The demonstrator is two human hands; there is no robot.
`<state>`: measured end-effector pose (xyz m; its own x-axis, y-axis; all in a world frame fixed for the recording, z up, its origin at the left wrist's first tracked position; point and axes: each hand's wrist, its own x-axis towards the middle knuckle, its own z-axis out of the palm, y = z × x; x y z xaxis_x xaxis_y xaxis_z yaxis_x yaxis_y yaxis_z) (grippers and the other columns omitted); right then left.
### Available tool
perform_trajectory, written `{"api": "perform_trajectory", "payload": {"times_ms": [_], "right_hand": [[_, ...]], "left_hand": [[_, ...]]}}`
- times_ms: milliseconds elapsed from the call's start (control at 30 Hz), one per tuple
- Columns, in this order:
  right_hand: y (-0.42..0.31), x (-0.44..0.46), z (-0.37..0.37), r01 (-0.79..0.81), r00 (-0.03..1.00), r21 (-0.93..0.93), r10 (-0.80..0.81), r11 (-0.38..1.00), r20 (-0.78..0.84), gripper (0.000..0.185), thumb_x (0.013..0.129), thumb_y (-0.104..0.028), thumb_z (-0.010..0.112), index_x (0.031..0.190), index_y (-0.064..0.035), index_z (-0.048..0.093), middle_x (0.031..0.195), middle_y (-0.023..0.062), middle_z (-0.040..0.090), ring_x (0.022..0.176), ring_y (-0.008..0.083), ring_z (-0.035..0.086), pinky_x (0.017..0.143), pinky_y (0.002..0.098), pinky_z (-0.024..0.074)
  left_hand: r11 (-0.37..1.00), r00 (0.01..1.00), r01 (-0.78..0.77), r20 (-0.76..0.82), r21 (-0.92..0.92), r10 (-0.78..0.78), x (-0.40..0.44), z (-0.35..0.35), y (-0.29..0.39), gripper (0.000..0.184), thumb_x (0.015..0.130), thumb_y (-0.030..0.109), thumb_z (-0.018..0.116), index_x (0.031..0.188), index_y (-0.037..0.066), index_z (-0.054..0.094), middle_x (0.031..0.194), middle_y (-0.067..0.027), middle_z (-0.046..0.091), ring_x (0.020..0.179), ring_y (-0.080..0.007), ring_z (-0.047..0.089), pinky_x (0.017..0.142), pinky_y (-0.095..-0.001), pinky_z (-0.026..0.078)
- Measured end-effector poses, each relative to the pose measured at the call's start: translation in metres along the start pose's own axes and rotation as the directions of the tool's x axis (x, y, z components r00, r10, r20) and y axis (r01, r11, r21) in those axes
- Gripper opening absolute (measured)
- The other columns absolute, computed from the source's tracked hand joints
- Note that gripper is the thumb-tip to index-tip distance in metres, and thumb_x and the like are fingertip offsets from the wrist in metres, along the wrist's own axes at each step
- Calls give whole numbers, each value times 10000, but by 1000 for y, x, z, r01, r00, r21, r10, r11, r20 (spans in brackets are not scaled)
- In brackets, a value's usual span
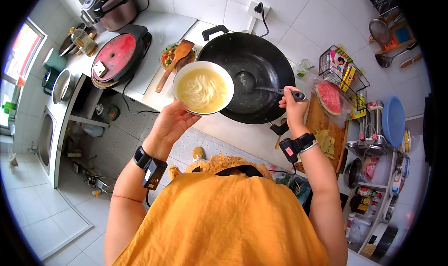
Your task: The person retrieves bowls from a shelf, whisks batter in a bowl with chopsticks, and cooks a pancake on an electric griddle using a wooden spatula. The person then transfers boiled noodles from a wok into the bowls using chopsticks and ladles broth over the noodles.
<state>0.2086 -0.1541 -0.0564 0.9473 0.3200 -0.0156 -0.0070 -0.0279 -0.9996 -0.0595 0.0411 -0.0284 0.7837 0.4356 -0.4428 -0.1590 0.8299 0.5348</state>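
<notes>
My left hand (173, 126) grips the rim and side of a white bowl (176, 84) from below. Noodles (200, 89) lie in yellowish broth inside it. The bowl is held up at the left edge of a large black wok (275, 70). In my right hand (294, 108) is the black handle of a ladle (268, 89), fingers closed around it. The ladle's dark head rests low inside the wok, where a little liquid shows. A wooden spatula (179, 56) lies across a dish of chopped colourful food (165, 56) behind the bowl.
A red round electric griddle (116, 51) stands on the left counter, with an oil bottle (84, 41) beyond it. At right are a cutting board (322, 126), a wrapped piece of watermelon (329, 98) and a wire basket (345, 75). A cord runs from the wall socket (258, 9) behind the wok.
</notes>
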Motion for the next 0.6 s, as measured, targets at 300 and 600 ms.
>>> {"api": "perform_trajectory", "payload": {"times_ms": [300,600], "right_hand": [[-57,5,-12,-43,997,23,42,999,60,192,756,-170,660,838,-9,596,595,41,571,436,96,539,393,193,435],[-157,9,-25,134,972,18,-134,991,194,185,780,-159,640,872,-4,603,615,37,569,446,62,523,375,163,402]], "left_hand": [[999,999,32,-16,-7,-32,5,1,-1,373,790,60,488,1143,-39,415,1044,-173,513,940,-251,540,864,-358,458],[998,998,60,10,-4,-60,20,10,-5,407,796,57,474,1165,-87,381,1123,-228,458,1021,-307,506,923,-387,421]]}}
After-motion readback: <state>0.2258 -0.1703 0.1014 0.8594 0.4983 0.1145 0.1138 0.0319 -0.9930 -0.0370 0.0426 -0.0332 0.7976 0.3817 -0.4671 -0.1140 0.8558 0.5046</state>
